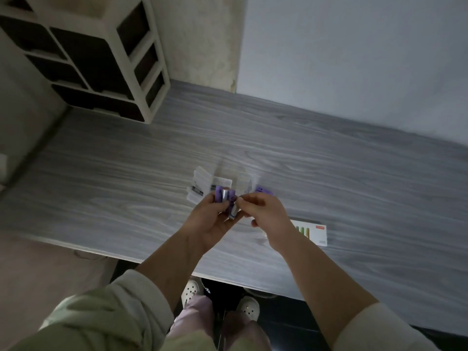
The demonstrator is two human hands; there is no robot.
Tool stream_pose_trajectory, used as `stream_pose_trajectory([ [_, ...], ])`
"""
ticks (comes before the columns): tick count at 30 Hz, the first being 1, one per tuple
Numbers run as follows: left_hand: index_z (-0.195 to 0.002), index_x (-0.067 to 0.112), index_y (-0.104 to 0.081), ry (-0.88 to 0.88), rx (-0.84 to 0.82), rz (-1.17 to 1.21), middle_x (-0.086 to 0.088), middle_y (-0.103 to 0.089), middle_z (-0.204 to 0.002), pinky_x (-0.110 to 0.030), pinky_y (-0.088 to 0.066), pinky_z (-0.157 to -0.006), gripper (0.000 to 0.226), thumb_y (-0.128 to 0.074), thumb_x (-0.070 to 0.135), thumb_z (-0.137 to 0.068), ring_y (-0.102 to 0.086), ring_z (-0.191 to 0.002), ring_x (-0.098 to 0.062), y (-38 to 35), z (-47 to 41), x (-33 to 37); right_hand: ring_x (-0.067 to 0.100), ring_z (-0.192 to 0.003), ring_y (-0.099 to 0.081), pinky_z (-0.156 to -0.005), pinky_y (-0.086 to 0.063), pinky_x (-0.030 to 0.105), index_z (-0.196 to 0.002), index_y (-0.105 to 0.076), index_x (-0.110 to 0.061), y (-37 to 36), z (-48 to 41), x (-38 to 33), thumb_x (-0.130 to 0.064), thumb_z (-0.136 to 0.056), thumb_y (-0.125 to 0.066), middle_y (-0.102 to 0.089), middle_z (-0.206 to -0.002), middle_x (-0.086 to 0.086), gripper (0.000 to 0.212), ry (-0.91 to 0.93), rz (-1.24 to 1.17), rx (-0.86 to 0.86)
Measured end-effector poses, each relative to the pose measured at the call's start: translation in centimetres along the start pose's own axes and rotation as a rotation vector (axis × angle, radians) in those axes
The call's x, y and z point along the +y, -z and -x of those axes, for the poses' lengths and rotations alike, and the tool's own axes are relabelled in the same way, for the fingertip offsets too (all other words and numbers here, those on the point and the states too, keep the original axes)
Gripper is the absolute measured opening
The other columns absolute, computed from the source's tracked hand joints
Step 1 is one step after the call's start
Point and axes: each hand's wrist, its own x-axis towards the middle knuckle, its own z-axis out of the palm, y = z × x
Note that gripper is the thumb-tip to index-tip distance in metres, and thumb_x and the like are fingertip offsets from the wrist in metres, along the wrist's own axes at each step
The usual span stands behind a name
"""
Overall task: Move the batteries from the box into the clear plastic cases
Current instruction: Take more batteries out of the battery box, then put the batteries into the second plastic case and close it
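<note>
Left hand: the left hand (214,219) is cupped palm-up above the surface (126,173), grasping a small bunch of purple batteries (225,198); about 3 show, so it likely serves as a holder while they are sorted.
Right hand: the right hand (263,214) pinches 1 battery (233,211) at the edge of that bunch with thumb and forefinger, apparently pulling it free to place it.
Clear plastic cases: the clear plastic cases (202,186) lie open on the surface just beyond the hands, within easy reach for loading; whether any slot is filled I cannot tell.
Loose purple item: another purple battery (263,191) seems to lie just behind the right hand, near the cases.
Box: the white box (315,231) with coloured battery pictures lies flat to the right, partly hidden by the right wrist.
Stage: judged mid-task, with batteries out of the box but not yet seated.
Risk: blur and dim light; a loose battery could roll.
</note>
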Motion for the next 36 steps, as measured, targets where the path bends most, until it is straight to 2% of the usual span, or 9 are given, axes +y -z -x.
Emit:
stream_pose_trajectory([
  [3,-0.102,0.006,-0.059,-0.041,0.044,-0.013,-0.014,-0.065,-0.099,-0.041,-0.054,-0.074,0.027,-0.037,-0.008,-0.097,-0.063,-0.091,-0.027,1.0,0.1,1.6,0.011,-0.08,-0.062,-0.063,-0.045,0.025,-0.096,-0.069,-0.012,-1.6,-0.3,-0.9,-0.024,-0.085,-0.069,-0.07,-0.087,0.0,0.017,-0.012,-0.011,-0.028],
  [7,-0.106,0.006,-0.057,-0.082,0.104,-0.025,-0.011,-0.063,-0.094,-0.036,-0.06,-0.066,0.027,-0.037,-0.009,-0.097,-0.063,-0.077,-0.019,2.6,-0.2,3.0,0.022,-0.087,-0.07,-0.068,-0.054,0.028,-0.103,-0.063,-0.004,-3.2,-1.7,-2.3,-0.014,-0.091,-0.06,-0.071,-0.098,0.015,0.015,-0.031,-0.165,-0.065],
  [12,-0.116,-0.001,-0.054,-0.182,0.133,-0.078,-0.011,-0.062,-0.092,-0.029,-0.061,-0.068,0.023,-0.041,-0.005,-0.098,-0.06,-0.08,-0.021,3.9,-0.5,4.9,0.029,-0.082,-0.065,-0.067,-0.06,0.034,-0.111,-0.056,0.001,-4.3,-5.3,-4.7,-0.004,-0.095,-0.051,-0.062,-0.086,0.016,0.017,0.009,-0.215,0.028],
  [15,-0.118,-0.001,-0.054,-0.256,0.164,-0.097,-0.011,-0.064,-0.094,-0.027,-0.06,-0.069,0.023,-0.043,-0.001,-0.098,-0.066,-0.081,-0.022,4.5,-0.7,6.7,0.027,-0.082,-0.061,-0.074,-0.058,0.035,-0.106,-0.059,-0.005,-5.0,-7.8,-5.4,0.004,-0.088,-0.056,-0.06,-0.093,0.015,0.02,0.088,0.005,0.066],
  [18,-0.113,0.003,-0.056,-0.317,0.216,-0.093,-0.009,-0.067,-0.096,-0.025,-0.059,-0.064,0.019,-0.044,0.0,-0.098,-0.068,-0.083,-0.02,5.0,-1.2,8.4,0.02,-0.082,-0.059,-0.07,-0.046,0.012,-0.106,-0.062,-0.01,-5.4,-9.8,-5.3,-0.003,-0.084,-0.062,-0.063,-0.093,0.006,0.023,0.307,0.552,0.122],
  [20,-0.114,0.004,-0.056,-0.316,0.245,-0.095,-0.007,-0.067,-0.094,-0.023,-0.058,-0.061,0.02,-0.044,0.001,-0.098,-0.068,-0.082,-0.018,5.5,-1.7,9.3,0.021,-0.084,-0.061,-0.072,-0.047,0.019,-0.101,-0.064,-0.012,-5.9,-10.9,-5.1,-0.005,-0.085,-0.06,-0.066,-0.092,0.005,0.017,0.429,0.878,0.097],
  [23,-0.115,0.006,-0.057,-0.282,0.277,-0.119,-0.004,-0.068,-0.093,-0.024,-0.055,-0.063,0.021,-0.045,0.002,-0.098,-0.065,-0.08,-0.016,6.3,-2.5,9.9,0.025,-0.084,-0.061,-0.07,-0.048,0.033,-0.096,-0.061,-0.014,-6.7,-12.0,-4.6,-0.005,-0.088,-0.053,-0.066,-0.094,0.007,0.015,0.396,1.176,0.045],
  [31,-0.096,0.005,-0.062,-0.211,0.261,-0.095,-0.009,-0.064,-0.088,-0.025,-0.059,-0.074,0.016,-0.047,0.0,-0.097,-0.065,-0.079,-0.017,7.9,-3.5,9.9,0.026,-0.09,-0.061,-0.071,-0.047,0.034,-0.105,-0.059,-0.012,-7.8,-12.9,-4.0,0.003,-0.084,-0.053,-0.061,-0.097,0.007,0.026,0.243,1.399,0.05],
  [36,-0.107,-0.002,-0.058,-0.199,0.267,-0.085,-0.009,-0.061,-0.083,-0.024,-0.059,-0.07,0.016,-0.046,-0.001,-0.097,-0.065,-0.077,-0.017,8.3,-3.9,9.6,0.022,-0.078,-0.051,-0.067,-0.041,0.032,-0.102,-0.057,-0.011,-7.8,-13.0,-3.9,0.003,-0.084,-0.052,-0.05,-0.086,0.003,0.024,0.247,1.384,0.048],
])
